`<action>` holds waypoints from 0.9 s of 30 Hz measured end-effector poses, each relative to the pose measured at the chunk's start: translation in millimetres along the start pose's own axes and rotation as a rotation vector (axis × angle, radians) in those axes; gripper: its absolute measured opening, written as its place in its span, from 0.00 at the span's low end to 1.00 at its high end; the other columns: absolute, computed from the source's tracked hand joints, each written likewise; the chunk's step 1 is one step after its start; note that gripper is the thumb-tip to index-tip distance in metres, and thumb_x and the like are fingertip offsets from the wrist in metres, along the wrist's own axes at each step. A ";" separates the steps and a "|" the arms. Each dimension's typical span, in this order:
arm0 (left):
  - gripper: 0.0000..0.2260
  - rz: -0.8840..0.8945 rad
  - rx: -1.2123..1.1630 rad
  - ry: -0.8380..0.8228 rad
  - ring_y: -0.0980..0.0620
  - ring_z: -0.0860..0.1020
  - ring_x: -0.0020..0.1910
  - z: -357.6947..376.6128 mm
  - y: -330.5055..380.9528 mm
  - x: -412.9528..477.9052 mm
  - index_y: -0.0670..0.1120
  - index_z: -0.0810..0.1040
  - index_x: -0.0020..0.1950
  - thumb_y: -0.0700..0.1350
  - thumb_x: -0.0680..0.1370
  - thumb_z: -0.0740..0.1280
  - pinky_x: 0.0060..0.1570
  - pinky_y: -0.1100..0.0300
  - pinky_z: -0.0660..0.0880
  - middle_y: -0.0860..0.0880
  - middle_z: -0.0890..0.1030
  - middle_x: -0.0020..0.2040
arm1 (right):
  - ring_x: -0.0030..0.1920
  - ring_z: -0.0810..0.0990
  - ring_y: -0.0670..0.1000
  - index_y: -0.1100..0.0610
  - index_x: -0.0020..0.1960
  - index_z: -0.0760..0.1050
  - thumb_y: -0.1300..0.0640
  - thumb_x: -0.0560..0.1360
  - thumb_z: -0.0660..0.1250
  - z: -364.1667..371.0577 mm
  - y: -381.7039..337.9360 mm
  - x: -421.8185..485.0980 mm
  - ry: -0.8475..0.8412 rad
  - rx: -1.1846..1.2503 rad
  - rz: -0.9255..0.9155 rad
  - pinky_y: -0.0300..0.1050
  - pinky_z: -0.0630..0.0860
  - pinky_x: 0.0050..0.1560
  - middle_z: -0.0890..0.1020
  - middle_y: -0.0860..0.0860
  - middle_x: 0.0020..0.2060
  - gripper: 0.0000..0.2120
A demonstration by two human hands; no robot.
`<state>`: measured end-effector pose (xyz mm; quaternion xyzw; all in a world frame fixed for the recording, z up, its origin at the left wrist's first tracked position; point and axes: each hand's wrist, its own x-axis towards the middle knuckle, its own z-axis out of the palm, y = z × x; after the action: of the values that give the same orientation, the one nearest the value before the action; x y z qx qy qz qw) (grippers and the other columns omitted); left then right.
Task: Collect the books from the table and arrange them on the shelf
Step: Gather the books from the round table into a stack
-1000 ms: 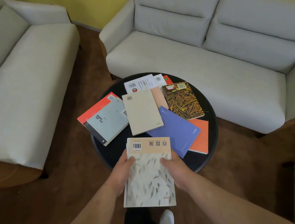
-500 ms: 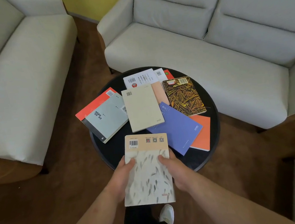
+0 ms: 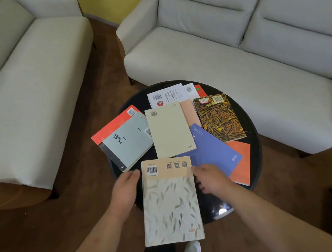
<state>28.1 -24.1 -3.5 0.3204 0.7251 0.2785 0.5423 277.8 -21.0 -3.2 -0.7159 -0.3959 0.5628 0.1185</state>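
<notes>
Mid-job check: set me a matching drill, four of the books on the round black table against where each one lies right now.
Books
1. fish-patterned white book
2. plain cream book
3. violet-blue book
4. dark book with a yellow-brown needle pattern

Places
A. farthest right of the four
B. nearest the person
C. centre, overlapping a corner of the violet-blue book
D. partly under the cream one, lying over an orange book

Pairs: 1-B, 2-C, 3-D, 4-A
</notes>
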 end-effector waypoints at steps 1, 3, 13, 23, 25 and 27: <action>0.07 0.064 0.085 0.094 0.44 0.80 0.52 -6.3 7.5 14.4 0.48 0.79 0.47 0.48 0.82 0.63 0.52 0.49 0.75 0.44 0.81 0.49 | 0.36 0.71 0.57 0.58 0.39 0.72 0.45 0.76 0.61 -9.3 -9.4 8.1 0.085 -0.004 -0.041 0.54 0.70 0.39 0.73 0.59 0.36 0.17; 0.11 0.149 0.287 0.171 0.41 0.80 0.50 -21.5 20.3 52.4 0.42 0.78 0.55 0.49 0.80 0.64 0.46 0.51 0.75 0.41 0.80 0.52 | 0.35 0.62 0.53 0.55 0.35 0.62 0.53 0.77 0.61 -24.2 -31.5 26.2 0.149 -0.018 -0.110 0.50 0.58 0.38 0.64 0.54 0.31 0.14; 0.28 0.157 0.944 0.038 0.40 0.72 0.66 -63.4 51.9 172.0 0.46 0.69 0.70 0.56 0.73 0.69 0.64 0.42 0.73 0.43 0.73 0.66 | 0.41 0.79 0.54 0.62 0.54 0.76 0.56 0.75 0.68 -7.7 -54.9 95.0 0.252 -0.058 -0.021 0.46 0.73 0.38 0.80 0.52 0.40 0.11; 0.20 0.037 0.988 -0.005 0.45 0.78 0.55 -59.5 68.8 168.0 0.51 0.74 0.53 0.60 0.68 0.74 0.57 0.48 0.78 0.48 0.80 0.53 | 0.71 0.69 0.63 0.63 0.75 0.59 0.50 0.73 0.73 14.8 -53.9 120.1 0.421 -0.264 0.167 0.54 0.73 0.62 0.72 0.59 0.70 0.39; 0.15 0.037 0.893 -0.085 0.47 0.81 0.51 -62.0 68.6 170.6 0.50 0.78 0.50 0.55 0.69 0.75 0.54 0.49 0.79 0.48 0.83 0.51 | 0.65 0.75 0.62 0.61 0.71 0.65 0.57 0.73 0.70 16.3 -54.2 122.4 0.433 -0.239 0.207 0.52 0.76 0.56 0.77 0.58 0.65 0.29; 0.13 0.040 0.746 -0.108 0.47 0.81 0.51 -62.1 68.7 168.0 0.47 0.80 0.52 0.48 0.71 0.77 0.54 0.50 0.79 0.47 0.84 0.52 | 0.56 0.78 0.57 0.58 0.56 0.72 0.60 0.72 0.67 14.5 -55.3 122.5 0.427 -0.185 0.217 0.47 0.74 0.46 0.79 0.54 0.57 0.13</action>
<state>-55.3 145.1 -38.1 0.5241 0.7407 -0.0114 0.4202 247.3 97.2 -61.3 -0.8647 -0.3325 0.3695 0.0722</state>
